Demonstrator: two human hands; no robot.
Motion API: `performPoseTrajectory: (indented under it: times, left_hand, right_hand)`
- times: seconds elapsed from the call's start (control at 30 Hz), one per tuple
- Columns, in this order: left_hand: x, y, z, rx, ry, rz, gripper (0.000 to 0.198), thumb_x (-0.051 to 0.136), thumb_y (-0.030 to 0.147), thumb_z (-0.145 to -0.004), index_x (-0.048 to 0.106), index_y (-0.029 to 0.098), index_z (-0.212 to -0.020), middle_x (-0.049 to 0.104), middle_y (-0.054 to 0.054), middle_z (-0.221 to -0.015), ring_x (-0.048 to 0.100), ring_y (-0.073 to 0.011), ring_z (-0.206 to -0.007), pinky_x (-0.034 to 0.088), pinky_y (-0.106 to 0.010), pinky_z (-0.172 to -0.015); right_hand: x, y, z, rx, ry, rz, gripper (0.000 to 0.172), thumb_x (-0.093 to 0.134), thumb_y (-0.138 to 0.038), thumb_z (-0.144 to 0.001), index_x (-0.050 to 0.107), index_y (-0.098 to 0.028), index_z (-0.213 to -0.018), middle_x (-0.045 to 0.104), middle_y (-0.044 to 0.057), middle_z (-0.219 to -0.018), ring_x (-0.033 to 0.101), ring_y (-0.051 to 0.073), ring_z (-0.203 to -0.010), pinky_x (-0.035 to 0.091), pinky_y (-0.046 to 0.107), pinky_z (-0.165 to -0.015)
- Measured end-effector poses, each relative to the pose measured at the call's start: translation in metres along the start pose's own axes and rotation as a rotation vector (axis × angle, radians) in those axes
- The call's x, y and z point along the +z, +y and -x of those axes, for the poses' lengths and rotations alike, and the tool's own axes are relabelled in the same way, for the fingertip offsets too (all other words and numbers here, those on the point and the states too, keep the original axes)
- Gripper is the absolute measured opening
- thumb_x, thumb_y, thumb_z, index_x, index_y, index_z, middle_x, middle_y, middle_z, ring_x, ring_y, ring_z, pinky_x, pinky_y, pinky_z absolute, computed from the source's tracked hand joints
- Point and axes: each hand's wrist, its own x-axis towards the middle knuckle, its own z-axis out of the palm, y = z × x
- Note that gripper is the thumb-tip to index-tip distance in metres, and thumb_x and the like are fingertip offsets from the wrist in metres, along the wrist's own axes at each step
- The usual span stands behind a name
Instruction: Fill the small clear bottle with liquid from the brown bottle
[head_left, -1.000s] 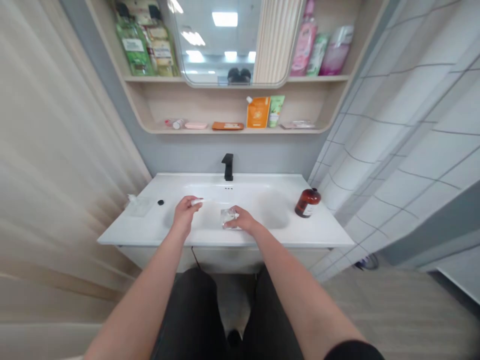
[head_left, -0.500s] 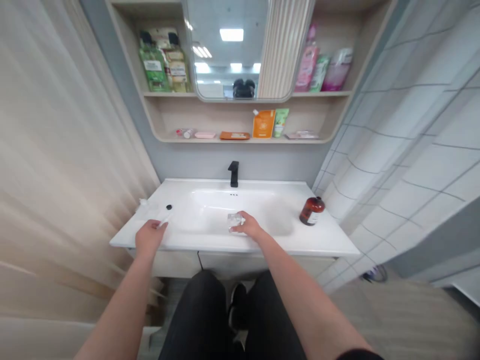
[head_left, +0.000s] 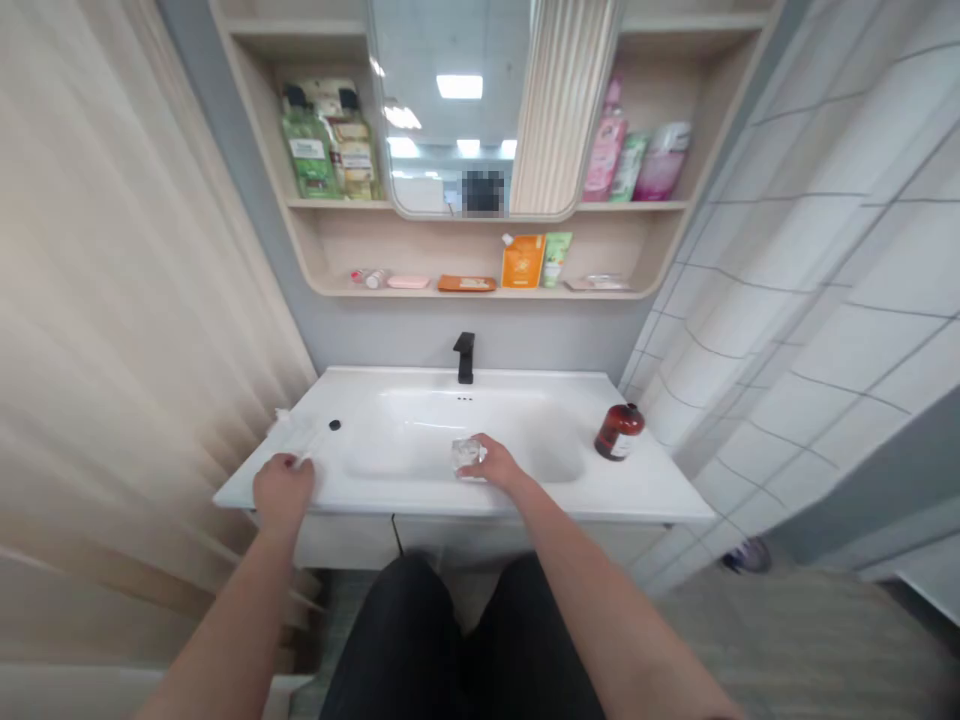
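My right hand (head_left: 493, 463) is closed round a small clear cup (head_left: 465, 455), held above the front part of the white sink basin (head_left: 390, 432). At the left end of the counter, my left hand (head_left: 283, 487) is closed, fingers pinched together, with a thin white item (head_left: 305, 459) at the fingertips; its kind is too blurred to make out. Just beyond that hand lies a whitish, partly see-through thing (head_left: 283, 416) near the counter's left edge. A small black round piece (head_left: 334, 425) sits on the counter between the left hand and the basin.
The black faucet (head_left: 465, 358) rises behind the basin. A brown bottle (head_left: 619, 432) stands on the counter at right. Overhead, a mirrored shelf unit (head_left: 480, 292) carries bottles, an orange pouch (head_left: 522, 261) and a green tube (head_left: 556, 259). A curtain (head_left: 187, 250) hangs at left.
My left hand has moved a little left and toward me, taking the thin white item along. My right hand still holds the cup over the basin. The camera view has tilted slightly up.
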Motion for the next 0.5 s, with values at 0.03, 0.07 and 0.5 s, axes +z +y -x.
performPoseTrajectory:
  times: [0.03,0.07,0.5]
  left_hand:
    - [-0.001,0.001,0.000,-0.004,-0.003,0.000,0.040,0.065,0.044,-0.084,0.073,0.015,-0.110,0.077,-0.021,-0.105,0.070,-0.0433,-0.107,0.053,-0.055,-0.103]
    - [-0.003,0.002,0.000,-0.002,-0.003,-0.001,0.042,0.065,0.043,-0.084,0.072,0.014,-0.113,0.076,-0.021,-0.106,0.070,-0.0433,-0.109,0.052,-0.056,-0.105]
    - [0.046,0.130,0.071,0.479,-0.361,0.562,0.064,0.080,0.025,-0.077,0.063,0.026,-0.138,0.063,-0.014,-0.142,0.064,-0.0349,-0.129,0.052,-0.053,-0.115]
  right_hand:
    - [0.000,-0.001,0.000,-0.007,0.003,0.018,0.067,0.103,-0.047,-0.049,0.073,-0.026,-0.105,0.072,-0.004,-0.089,0.066,0.023,-0.088,0.054,0.037,-0.087]
    - [0.000,-0.001,0.001,-0.011,0.004,0.032,0.067,0.103,-0.047,-0.049,0.074,-0.026,-0.106,0.073,-0.004,-0.090,0.066,0.023,-0.088,0.053,0.037,-0.087]
    - [0.003,0.003,0.003,0.000,-0.045,-0.063,0.069,0.102,-0.054,-0.052,0.071,-0.026,-0.108,0.071,-0.004,-0.089,0.067,0.021,-0.082,0.056,0.032,-0.077]
